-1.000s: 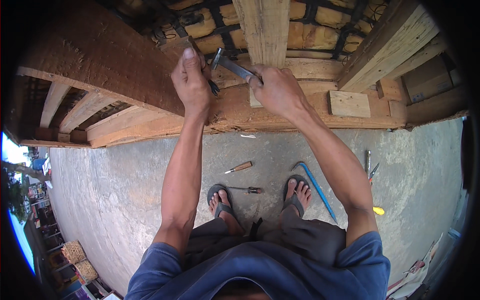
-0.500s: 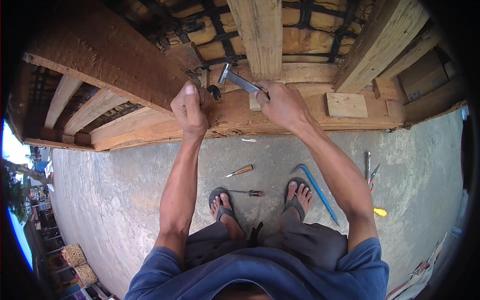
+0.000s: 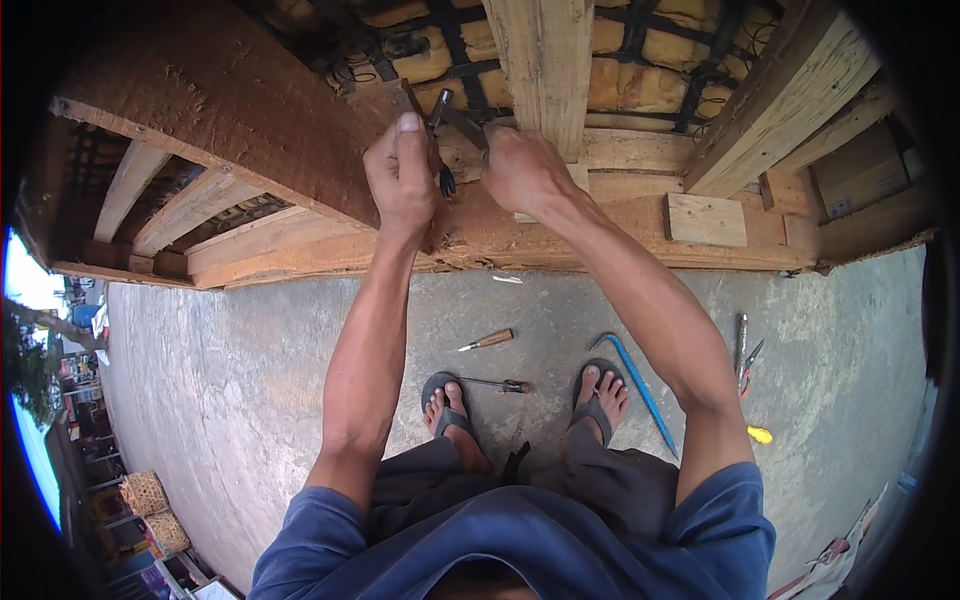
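Note:
My right hand [image 3: 522, 170] is wrapped round the handle of a metal hammer [image 3: 464, 127]. The hammer's head is just above my left hand [image 3: 402, 175], by its thumb. My left hand is closed at the brown beam of an upturned wooden frame [image 3: 480, 228], its thumb pointing up. A dark, bent end of something black [image 3: 446, 182] shows beside its fingers. What those fingers hold is hidden behind the hand.
Black webbing [image 3: 455, 50] crosses tan padding inside the frame. On the concrete floor lie a wooden-handled tool [image 3: 490, 340], a screwdriver [image 3: 512, 386], a blue pry bar [image 3: 645, 400], pliers [image 3: 750, 362] and a yellow-handled tool [image 3: 760, 435]. My sandalled feet stand among them.
The hammer has come down and closer to my left hand, its head now beside the thumb. My left hand has shifted slightly up and right in view.

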A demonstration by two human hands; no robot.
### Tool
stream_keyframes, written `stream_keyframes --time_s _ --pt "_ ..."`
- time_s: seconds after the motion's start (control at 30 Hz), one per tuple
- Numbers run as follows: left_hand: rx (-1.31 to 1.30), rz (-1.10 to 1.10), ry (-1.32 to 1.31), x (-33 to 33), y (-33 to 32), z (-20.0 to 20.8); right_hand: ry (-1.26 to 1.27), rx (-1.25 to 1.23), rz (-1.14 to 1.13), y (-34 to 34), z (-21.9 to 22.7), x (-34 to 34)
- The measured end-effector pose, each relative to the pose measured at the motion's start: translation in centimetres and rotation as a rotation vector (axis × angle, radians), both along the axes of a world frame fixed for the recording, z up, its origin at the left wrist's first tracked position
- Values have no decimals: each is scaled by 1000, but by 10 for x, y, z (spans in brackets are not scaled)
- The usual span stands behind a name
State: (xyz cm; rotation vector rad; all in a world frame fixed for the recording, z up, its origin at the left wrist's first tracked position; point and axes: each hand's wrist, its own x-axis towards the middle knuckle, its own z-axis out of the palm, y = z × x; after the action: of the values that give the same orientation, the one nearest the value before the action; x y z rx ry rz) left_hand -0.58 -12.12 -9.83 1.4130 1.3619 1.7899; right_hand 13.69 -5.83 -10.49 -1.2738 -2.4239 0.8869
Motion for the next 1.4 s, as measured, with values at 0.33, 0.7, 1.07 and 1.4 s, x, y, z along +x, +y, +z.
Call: stream_keyframes --time_s 0.33,0.7,1.07,1.4 --pt "62 -116 -83 -18 -16 -10 -208 22 140 12 28 -18" --pt "41 -94 -30 -19 -9 -5 -180 184 51 5 16 -28" --pt "46 -79 -121 -20 -6 -3 -350 116 91 9 38 -43" --pt "27 -55 -108 -21 -13 -5 -449 60 150 15 46 -56"
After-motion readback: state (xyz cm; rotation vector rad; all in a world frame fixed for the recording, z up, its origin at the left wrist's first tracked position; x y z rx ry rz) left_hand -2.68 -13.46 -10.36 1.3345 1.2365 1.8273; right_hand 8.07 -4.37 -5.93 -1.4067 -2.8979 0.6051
